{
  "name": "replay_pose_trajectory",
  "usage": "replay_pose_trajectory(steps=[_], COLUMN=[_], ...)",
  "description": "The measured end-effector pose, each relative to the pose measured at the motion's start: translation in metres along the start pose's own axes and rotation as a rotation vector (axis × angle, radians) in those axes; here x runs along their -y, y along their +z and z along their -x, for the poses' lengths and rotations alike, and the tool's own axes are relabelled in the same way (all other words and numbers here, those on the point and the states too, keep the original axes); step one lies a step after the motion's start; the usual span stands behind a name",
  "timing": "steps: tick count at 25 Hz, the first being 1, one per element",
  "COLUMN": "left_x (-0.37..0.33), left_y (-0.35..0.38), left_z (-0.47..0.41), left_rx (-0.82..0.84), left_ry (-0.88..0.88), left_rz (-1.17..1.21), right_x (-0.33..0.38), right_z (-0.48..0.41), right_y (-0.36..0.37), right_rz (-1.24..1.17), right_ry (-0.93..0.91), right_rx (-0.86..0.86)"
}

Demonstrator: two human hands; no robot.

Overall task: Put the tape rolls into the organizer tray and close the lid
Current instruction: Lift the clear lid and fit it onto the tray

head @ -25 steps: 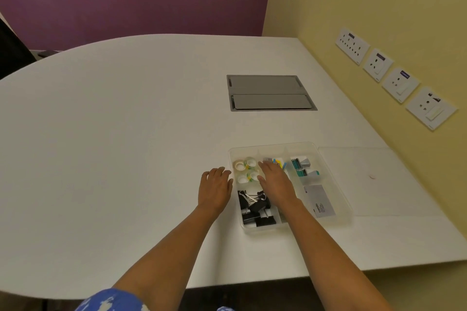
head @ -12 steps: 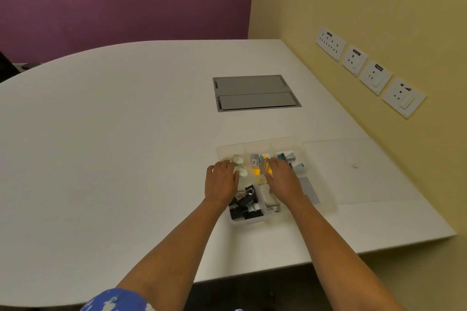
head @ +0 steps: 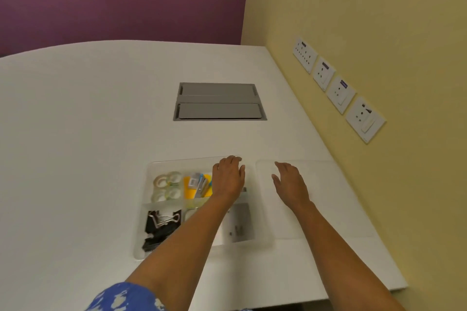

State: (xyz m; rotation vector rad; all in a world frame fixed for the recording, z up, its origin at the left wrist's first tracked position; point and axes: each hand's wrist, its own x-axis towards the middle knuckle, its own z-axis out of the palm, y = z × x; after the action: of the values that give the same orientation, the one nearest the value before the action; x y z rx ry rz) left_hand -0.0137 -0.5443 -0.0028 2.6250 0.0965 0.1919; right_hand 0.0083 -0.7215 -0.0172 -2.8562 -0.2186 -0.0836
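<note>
The four small clear tape rolls (head: 166,187) already sit in the far-left compartment of the shallow translucent plastic organizer tray (head: 149,209), so what remains is the flat clear plastic lid (head: 328,197), lying on the white counter (head: 75,159) just beside the tray's right side; it looks thin, light, slightly flexible and slick, so I would take it by its near-left edge or a corner rather than press on its middle. The right hand (head: 290,185) rests over the lid's left part, fingers (head: 281,166) spread and holding nothing; the left hand (head: 228,177) lies across the tray's far-right compartments, fingers loosely spread, also empty. The yellow wall with sockets (head: 338,93) stands close on the right and the counter's front edge is near; open room lies to the left and beyond the tray, toward the grey cable hatch (head: 218,102).
</note>
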Motion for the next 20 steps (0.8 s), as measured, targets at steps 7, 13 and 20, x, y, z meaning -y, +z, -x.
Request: replay_pose_trajectory(steps=[7,13,20], left_x=[-0.073,-0.088,-0.091], left_y=[0.061,0.096,0.116], left_z=[-0.022,-0.038,-0.055], left_rx=[0.047,0.242,0.192], left_ry=[-0.071,-0.306,-0.647], left_rz=[0.097,0.217,0.181], right_x=[-0.108,-0.166,-0.2], right_z=[-0.017,-0.027,-0.038], right_y=[-0.009,0.001,0.015], right_rz=[0.037,0.119,0.177], right_ry=[0.107,0.182,0.196], right_rx=[0.037,0.076,0.028])
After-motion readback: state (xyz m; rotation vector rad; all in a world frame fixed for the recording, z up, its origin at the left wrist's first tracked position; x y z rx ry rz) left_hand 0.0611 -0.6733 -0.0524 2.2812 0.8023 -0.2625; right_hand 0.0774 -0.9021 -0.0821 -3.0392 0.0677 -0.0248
